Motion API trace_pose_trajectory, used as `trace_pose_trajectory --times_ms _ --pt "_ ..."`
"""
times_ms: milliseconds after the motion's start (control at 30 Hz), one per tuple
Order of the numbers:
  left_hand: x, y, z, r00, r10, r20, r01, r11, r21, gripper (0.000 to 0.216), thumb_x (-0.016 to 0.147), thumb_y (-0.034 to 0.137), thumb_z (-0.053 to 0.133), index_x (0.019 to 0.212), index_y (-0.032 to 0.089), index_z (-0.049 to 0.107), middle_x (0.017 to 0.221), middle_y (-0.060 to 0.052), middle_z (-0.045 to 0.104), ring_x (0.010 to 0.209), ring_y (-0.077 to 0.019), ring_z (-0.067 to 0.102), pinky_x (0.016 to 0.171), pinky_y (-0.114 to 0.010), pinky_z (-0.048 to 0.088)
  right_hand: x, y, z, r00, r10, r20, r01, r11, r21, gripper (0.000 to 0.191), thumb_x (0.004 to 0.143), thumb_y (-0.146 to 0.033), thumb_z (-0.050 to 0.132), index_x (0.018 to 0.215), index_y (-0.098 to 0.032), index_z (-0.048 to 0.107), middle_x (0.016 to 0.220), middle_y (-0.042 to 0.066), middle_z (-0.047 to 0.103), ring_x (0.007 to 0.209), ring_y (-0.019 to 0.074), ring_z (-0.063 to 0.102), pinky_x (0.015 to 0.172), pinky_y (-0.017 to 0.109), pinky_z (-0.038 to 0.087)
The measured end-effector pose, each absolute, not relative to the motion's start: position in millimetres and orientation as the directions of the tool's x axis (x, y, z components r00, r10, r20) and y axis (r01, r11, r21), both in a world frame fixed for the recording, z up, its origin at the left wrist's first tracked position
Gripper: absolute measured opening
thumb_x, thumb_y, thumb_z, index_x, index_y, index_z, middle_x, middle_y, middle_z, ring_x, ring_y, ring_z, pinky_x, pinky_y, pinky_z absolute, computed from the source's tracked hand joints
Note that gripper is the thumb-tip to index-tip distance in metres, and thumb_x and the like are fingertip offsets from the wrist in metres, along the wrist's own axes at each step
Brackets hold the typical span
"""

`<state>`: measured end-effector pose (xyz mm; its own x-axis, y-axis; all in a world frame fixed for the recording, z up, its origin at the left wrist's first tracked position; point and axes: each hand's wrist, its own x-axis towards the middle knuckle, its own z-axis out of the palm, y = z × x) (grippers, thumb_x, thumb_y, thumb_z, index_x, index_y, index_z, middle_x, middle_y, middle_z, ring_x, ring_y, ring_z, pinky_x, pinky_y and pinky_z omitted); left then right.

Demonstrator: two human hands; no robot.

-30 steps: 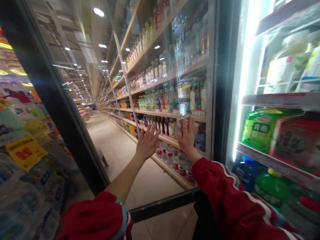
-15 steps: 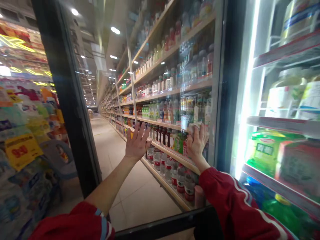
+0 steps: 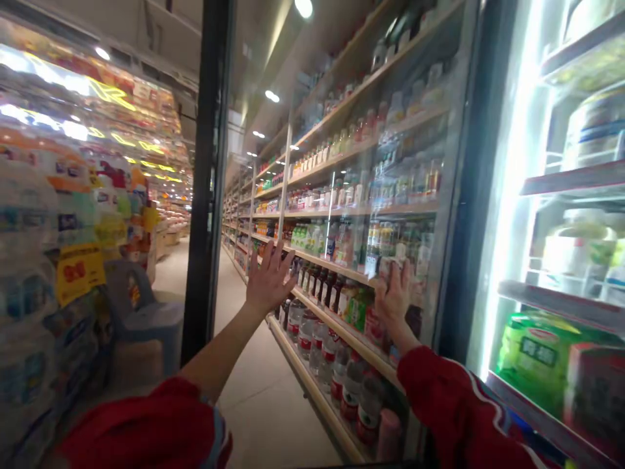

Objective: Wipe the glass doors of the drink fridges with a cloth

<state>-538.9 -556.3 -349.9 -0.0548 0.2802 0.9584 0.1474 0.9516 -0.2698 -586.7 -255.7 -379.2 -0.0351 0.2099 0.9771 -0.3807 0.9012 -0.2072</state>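
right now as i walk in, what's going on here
A person in red sleeves stands at the open glass door of a lit drinks cooler. The left hand is spread open before the glass; the right hand, also up, covers something pale, perhaps a cloth. Bottle shelves show through.

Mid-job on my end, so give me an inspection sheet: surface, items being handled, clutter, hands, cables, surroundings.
Surface: upright glass pane in a dark frame, with glare and reflections.
Items handled: a small pale thing, perhaps a cloth, at the right fingertips; blurred.
Clutter: a grey plastic chair and an orange price sign by stacked packs, left of the frame.
Hands: left hand spread at the pane, contact unclear; right hand with fingers bent at the pale thing, grip unclear.
Cables: nothing seen.
Surroundings: bottle shelves show in the pane; lit shelves at right hold a green pack; pale floor.
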Motion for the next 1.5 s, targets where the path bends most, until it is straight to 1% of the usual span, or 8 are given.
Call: trace_pose_trajectory --times_ms 200,333,567,700,800,1200,1300,1500 --pt "-540.6 -554.2 -353.3 -0.056 0.281 0.958 0.127 0.954 -0.272 0.056 0.084 0.040 0.050 0.136 0.023 0.039 0.146 -0.011 0.031 0.139 -0.0251 0.016 0.113 -0.048 0.005 -573.9 -328.5 -369.3 0.015 -0.128 0.992 -0.417 0.901 0.122 0.038 0.089 -0.027 0.040 0.125 -0.020 0.050 0.142 0.015 0.037 0.137 0.0269 0.023 0.104 0.056 0.024" --pt "-538.9 -555.1 -353.9 -0.066 0.270 0.961 0.117 0.958 -0.261 0.057 0.083 0.041 0.051 0.136 0.024 0.039 0.145 -0.010 0.033 0.139 -0.0250 0.019 0.114 -0.048 0.006 -571.1 -346.3 -366.5 0.048 -0.227 0.973 -0.458 0.861 0.223 0.036 0.089 -0.026 0.042 0.123 -0.023 0.052 0.142 0.012 0.039 0.137 0.0250 0.024 0.106 0.053 0.022" --pt "-538.5 -555.2 -355.5 -0.040 0.268 0.963 0.133 0.956 -0.261 0.055 0.084 0.041 0.051 0.135 0.025 0.040 0.144 -0.010 0.036 0.138 -0.0248 0.021 0.113 -0.048 0.007 -583.1 -301.4 -349.3 0.045 0.016 0.999 -0.408 0.913 0.004 0.043 0.091 -0.033 0.037 0.131 -0.020 0.045 0.142 0.016 0.036 0.135 0.0282 0.028 0.104 0.059 0.022" --pt "-539.1 -556.1 -355.7 -0.043 0.261 0.964 0.132 0.958 -0.254 0.053 0.085 0.039 0.049 0.135 0.024 0.041 0.144 -0.011 0.036 0.138 -0.0245 0.021 0.113 -0.047 0.008 -579.7 -307.6 -350.3 0.051 -0.095 0.994 -0.415 0.903 0.108 0.038 0.091 -0.030 0.037 0.126 -0.022 0.050 0.141 0.013 0.039 0.134 0.0265 0.029 0.104 0.055 0.025" --pt "-539.0 -556.7 -355.5 -0.044 0.266 0.963 0.119 0.959 -0.259 0.053 0.085 0.039 0.049 0.135 0.024 0.041 0.145 -0.010 0.035 0.138 -0.0242 0.020 0.114 -0.046 0.008 -579.5 -304.8 -351.6 0.055 -0.091 0.994 -0.406 0.908 0.106 0.035 0.091 -0.030 0.038 0.122 -0.022 0.054 0.140 0.013 0.041 0.134 0.0259 0.030 0.104 0.053 0.026" --pt "-541.1 -559.0 -354.5 -0.008 0.286 0.958 0.111 0.952 -0.284 0.054 0.087 0.039 0.046 0.137 0.023 0.037 0.144 -0.011 0.035 0.138 -0.0245 0.020 0.113 -0.047 0.008 -595.8 -201.4 -354.6 0.003 0.391 0.920 -0.356 0.860 -0.365 0.047 0.091 -0.036 0.032 0.128 -0.013 0.048 0.140 0.019 0.038 0.130 0.0316 0.034 0.101 0.060 0.027" --pt "-541.5 -558.6 -353.9 0.014 0.291 0.957 0.124 0.949 -0.290 0.057 0.086 0.037 0.048 0.139 0.023 0.034 0.145 -0.012 0.033 0.139 -0.0259 0.018 0.112 -0.050 0.010 -595.2 -215.6 -358.9 -0.017 0.327 0.945 -0.371 0.875 -0.310 0.045 0.092 -0.035 0.032 0.130 -0.016 0.047 0.142 0.017 0.036 0.133 0.0294 0.030 0.103 0.059 0.025" --pt "-540.8 -503.4 -336.2 0.077 0.348 0.934 0.180 0.917 -0.357 0.053 0.086 0.030 0.049 0.137 0.020 0.036 0.142 -0.013 0.038 0.139 -0.0230 0.020 0.113 -0.047 0.009 -588.5 -255.5 -361.9 -0.005 0.004 1.000 -0.408 0.913 -0.006 0.037 0.091 -0.027 0.038 0.125 -0.024 0.052 0.143 0.010 0.037 0.136 0.0252 0.025 0.107 0.054 0.023"
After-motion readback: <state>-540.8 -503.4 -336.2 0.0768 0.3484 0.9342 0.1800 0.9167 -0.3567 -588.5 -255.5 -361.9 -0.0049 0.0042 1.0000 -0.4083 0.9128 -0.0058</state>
